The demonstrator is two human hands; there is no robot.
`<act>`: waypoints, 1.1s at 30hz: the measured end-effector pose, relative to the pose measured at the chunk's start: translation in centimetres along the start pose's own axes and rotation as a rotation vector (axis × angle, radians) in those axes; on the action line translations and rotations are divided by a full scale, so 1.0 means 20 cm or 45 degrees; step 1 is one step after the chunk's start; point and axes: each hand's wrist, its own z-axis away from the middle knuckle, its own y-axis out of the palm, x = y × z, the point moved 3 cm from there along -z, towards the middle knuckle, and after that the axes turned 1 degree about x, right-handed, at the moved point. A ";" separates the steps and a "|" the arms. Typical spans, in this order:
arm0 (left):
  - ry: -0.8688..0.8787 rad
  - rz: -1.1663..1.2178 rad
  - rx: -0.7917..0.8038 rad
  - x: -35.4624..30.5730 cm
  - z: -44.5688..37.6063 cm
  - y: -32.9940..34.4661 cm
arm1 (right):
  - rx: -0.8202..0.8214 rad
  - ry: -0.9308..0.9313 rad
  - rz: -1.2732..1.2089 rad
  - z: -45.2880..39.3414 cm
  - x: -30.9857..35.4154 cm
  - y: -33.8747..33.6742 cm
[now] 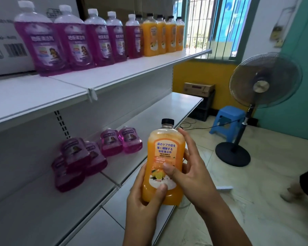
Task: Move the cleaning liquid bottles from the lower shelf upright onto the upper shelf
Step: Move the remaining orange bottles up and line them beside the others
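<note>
Both hands, left hand (146, 197) and right hand (187, 173), clasp the orange bottle (164, 162) upright, mid-transfer; next it likely needs lifting onto the upper shelf (114, 77).

This looks like a small shop or stockroom. White metal gondola shelving with slotted uprights (61, 124) and price-strip edges carries rows of identical goods: purple liquid bottles with white caps (70, 39) and orange liquid bottles with black caps (150, 35) lined up on the white upper shelf (114, 75). A barcoded white shipping carton (5, 48) stands behind them, and a brown cardboard box (198, 87) sits by the yellow wall.
</note>
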 end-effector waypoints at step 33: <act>-0.014 -0.064 -0.147 0.20 -1.10 0.94 | 0.139 0.040 -0.080 -1.08 -0.29 -0.96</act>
